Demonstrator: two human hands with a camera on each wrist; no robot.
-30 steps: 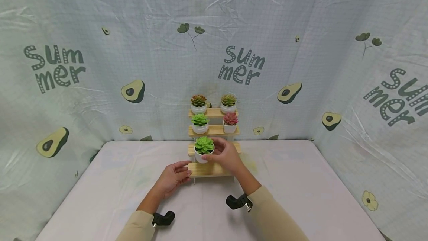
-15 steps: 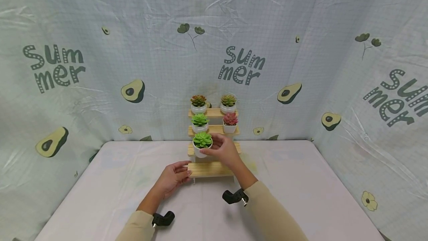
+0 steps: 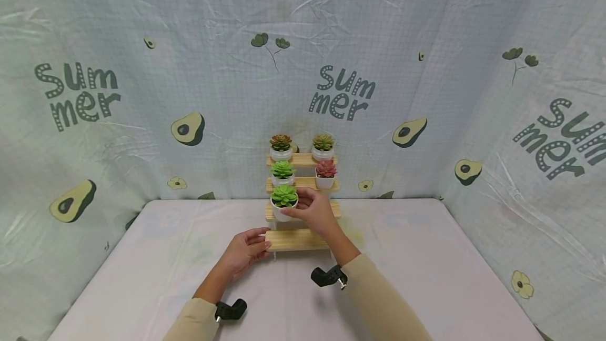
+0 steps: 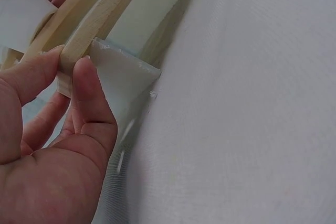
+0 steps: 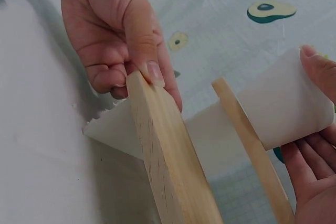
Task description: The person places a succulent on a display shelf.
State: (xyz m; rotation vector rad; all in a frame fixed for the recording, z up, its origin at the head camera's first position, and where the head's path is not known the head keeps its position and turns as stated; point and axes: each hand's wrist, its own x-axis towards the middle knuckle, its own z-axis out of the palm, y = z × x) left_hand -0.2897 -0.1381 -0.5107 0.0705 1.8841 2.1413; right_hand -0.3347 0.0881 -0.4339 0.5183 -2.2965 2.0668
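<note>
My right hand (image 3: 316,212) grips a white pot with a bright green artificial succulent (image 3: 284,197) at the left end of the third shelf (image 3: 312,217) of a small stepped wooden plant stand. In the right wrist view the white pot (image 5: 286,100) stands right at the shelf board (image 5: 257,156), thumb on one side and fingers on the other. My left hand (image 3: 242,252) pinches the left end of the lowest shelf (image 3: 297,240) between thumb and fingers. The left wrist view shows that grip on the board's end (image 4: 79,51), beside the stand's white side panel (image 4: 121,66).
On the top shelf (image 3: 302,159) stand a reddish-brown succulent (image 3: 281,144) and an olive-green one (image 3: 323,143). The second shelf (image 3: 304,185) bears a green succulent (image 3: 282,170) and a red one (image 3: 325,169). A patterned sheet (image 3: 236,93) hangs behind the white-covered table (image 3: 407,267).
My right hand has moved the green succulent's pot slightly up and left, back onto the third shelf's left end. The left hand has stayed on the lowest shelf.
</note>
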